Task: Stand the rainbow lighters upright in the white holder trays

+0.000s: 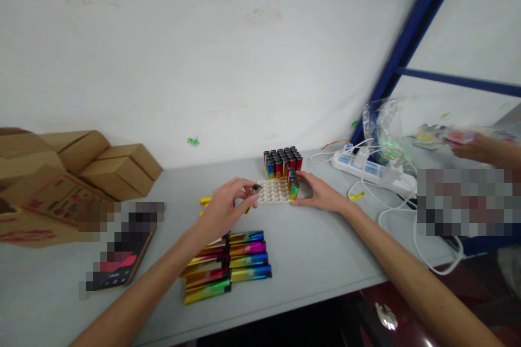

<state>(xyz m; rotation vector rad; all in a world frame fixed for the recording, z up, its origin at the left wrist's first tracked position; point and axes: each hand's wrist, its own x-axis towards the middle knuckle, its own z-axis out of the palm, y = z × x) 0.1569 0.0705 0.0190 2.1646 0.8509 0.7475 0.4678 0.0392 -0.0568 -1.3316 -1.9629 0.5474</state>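
Note:
My left hand [228, 203] pinches a lighter [256, 188] by its body, its dark top end pointing to the left edge of a white tray [272, 192] with rows of round pockets. My right hand [317, 192] grips the tray's right end, thumb at the near corner and fingers behind a row of upright lighters [293, 187]. Just behind the tray stands a block of upright lighters [283, 162] in shiny red, blue and gold. In front of my left hand, several metallic lighters [249, 257] lie flat in two columns, partly hidden by my left wrist.
Cardboard boxes [122, 171] are piled at the left, with a phone [126, 252] near them. A white power strip [372, 171] with trailing cables lies on the right. Another person's hand [488, 149] is beyond a blue metal frame [385, 78], near clear plastic bags.

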